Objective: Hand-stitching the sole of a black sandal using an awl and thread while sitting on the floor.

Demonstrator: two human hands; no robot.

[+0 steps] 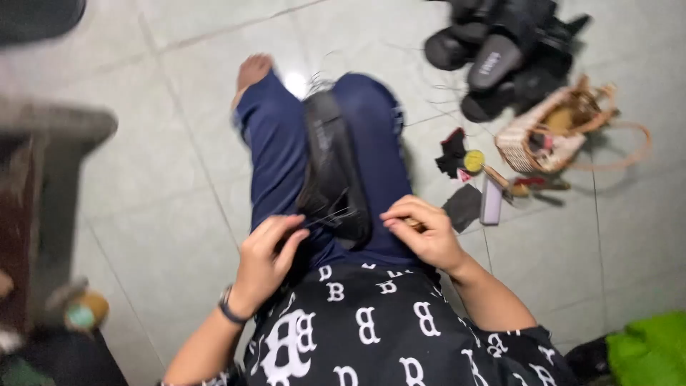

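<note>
My two hands work at a long black rubbery shoe sole (pixel 332 168) lying along my lap.

My left hand (pixel 268 254) curls with its fingertips pinching thin dark threads at the sole's near end; my right hand (pixel 425 232) is closed around a small pale tool I cannot make out. Beyond, a woven wicker basket (pixel 547 132) and black sandals (pixel 493 53) sit on the glossy pale tiled floor (pixel 179 179).
</note>
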